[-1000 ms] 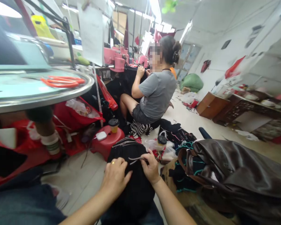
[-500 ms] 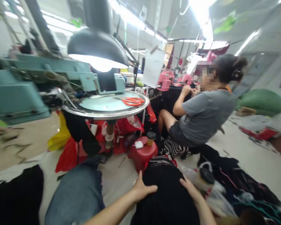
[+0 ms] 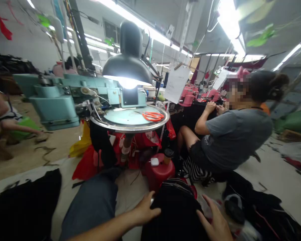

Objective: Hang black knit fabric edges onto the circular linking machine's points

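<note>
Black fabric, matt and thin-looking, fills the low middle of my view: the black cloth (image 3: 175, 217) lies humped between both hands, apparently over the wearer's lap, though what is under it I can't see. I judge it light, soft and limp, with enough tooth not to slip; it shouldn't break, but a knit like this could stretch or snag. I'd take hold along a side edge, thumb above and fingers beneath, or at the striped end (image 3: 178, 185), where the pattern makes the border easy to find.

My left grip (image 3: 145, 208) is spread wide at the cloth's left side, thumb lying over it, pinching nothing. My right grip (image 3: 214, 219) is also wide, its thumb by the right side, fingers raised off the fabric.

Just beyond the striped end is a red stool (image 3: 157, 175) carrying a small white case (image 3: 155, 162) and a lidded cup (image 3: 168, 157). Farther off, a round counter (image 3: 115, 117), pale blue with a metal rim, bears red-handled scissors (image 3: 153, 116) under a lit black lamp (image 3: 127, 72). To the right sits a co-worker in a grey top (image 3: 240, 134), hands raised at dark fabric. Dark cloth heaps (image 3: 256, 195) lie on the pale floor (image 3: 126, 187).
</note>
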A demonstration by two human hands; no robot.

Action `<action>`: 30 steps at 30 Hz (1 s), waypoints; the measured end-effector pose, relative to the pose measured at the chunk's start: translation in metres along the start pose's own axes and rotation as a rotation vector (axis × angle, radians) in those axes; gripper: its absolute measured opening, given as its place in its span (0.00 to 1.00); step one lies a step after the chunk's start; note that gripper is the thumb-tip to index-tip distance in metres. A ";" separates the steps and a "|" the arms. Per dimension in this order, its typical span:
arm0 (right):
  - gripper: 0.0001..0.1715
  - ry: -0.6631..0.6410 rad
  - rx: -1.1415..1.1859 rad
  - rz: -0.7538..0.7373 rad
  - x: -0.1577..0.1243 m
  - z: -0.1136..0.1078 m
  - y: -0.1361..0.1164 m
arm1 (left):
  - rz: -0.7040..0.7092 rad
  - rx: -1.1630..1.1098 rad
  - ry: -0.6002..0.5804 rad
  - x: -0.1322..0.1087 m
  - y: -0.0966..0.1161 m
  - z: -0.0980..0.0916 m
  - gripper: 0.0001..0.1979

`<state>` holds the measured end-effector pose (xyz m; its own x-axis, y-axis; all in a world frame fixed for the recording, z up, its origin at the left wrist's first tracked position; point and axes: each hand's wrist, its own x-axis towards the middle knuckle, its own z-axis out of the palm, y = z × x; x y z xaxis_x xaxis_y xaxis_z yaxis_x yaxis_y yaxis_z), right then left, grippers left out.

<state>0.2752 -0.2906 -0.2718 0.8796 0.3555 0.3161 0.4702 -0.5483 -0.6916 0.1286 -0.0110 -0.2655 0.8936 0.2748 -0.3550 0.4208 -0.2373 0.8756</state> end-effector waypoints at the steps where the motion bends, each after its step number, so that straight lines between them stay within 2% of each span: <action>1: 0.27 0.007 -0.037 -0.118 0.002 0.005 -0.005 | 0.030 0.058 0.007 -0.001 0.001 -0.003 0.40; 5: 0.18 0.052 -0.216 -0.508 0.012 0.033 -0.025 | 0.149 0.236 -0.018 -0.003 0.009 -0.024 0.27; 9: 0.14 0.159 -0.324 -0.589 0.014 0.047 -0.026 | 0.144 0.271 -0.043 -0.008 0.006 -0.046 0.17; 13: 0.09 0.180 -0.326 -0.634 0.009 0.043 -0.017 | 0.161 0.345 -0.077 -0.013 0.010 -0.053 0.16; 16: 0.11 0.143 -0.355 -0.608 0.006 0.039 -0.018 | 0.326 0.372 -0.156 -0.006 0.029 -0.039 0.18; 19: 0.12 0.131 -0.415 -0.557 0.003 0.036 -0.024 | 0.531 0.479 -0.243 0.010 0.048 -0.010 0.27; 22: 0.12 0.109 -0.398 -0.516 -0.002 0.032 -0.032 | 0.692 0.632 -0.257 0.026 0.053 0.019 0.33; 25: 0.11 0.048 -0.318 -0.458 -0.007 0.026 -0.042 | 0.782 0.667 -0.148 0.036 0.046 0.037 0.32; 28: 0.07 0.060 -0.233 -0.467 -0.011 0.018 -0.058 | 0.763 0.662 -0.015 0.041 0.046 0.045 0.34; 30: 0.07 0.113 -0.174 -0.516 -0.012 0.008 -0.070 | 0.776 0.648 0.060 0.042 0.052 0.045 0.25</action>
<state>0.2313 -0.2506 -0.2320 0.5298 0.5326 0.6601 0.8387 -0.4448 -0.3142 0.1951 -0.0540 -0.2501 0.9546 -0.1282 0.2687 -0.2530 -0.8253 0.5048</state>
